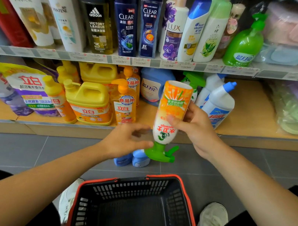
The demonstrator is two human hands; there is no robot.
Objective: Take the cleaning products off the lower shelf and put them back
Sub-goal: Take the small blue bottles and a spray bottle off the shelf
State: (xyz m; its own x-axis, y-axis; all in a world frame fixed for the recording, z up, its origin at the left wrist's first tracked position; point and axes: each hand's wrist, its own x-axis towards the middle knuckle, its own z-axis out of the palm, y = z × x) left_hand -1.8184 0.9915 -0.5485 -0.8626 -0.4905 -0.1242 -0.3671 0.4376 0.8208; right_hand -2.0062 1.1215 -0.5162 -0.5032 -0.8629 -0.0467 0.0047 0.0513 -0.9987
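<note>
On the left of the wooden lower shelf (pixel 250 112), a purple-and-white soft refill pouch (pixel 31 91) leans back beside squat yellow plastic detergent jugs (pixel 88 101). They stand with labels outward at the front edge, as stock is faced for shoppers.

The left hand (pixel 128 140) hovers just below the shelf edge, fingers loosely spread and holding nothing. Its tips are right at the bottle's neck, though whether they touch is unclear. It looks poised to steady or turn the bottle.

The orange-and-white plastic spray bottle (pixel 171 112) is off the shelf, in the air in front of it, upside down with its green trigger head pointing at the floor. The right hand (pixel 196 127) wraps its fingers and thumb round the middle of the body, probably the grip it was lifted with, so it likely needs righting.

Behind it, white angled-neck bottles with blue caps (pixel 218 106) stand upright on the shelf. Below, the black plastic basket with a red rim (pixel 133 188) sits between the feet.
</note>
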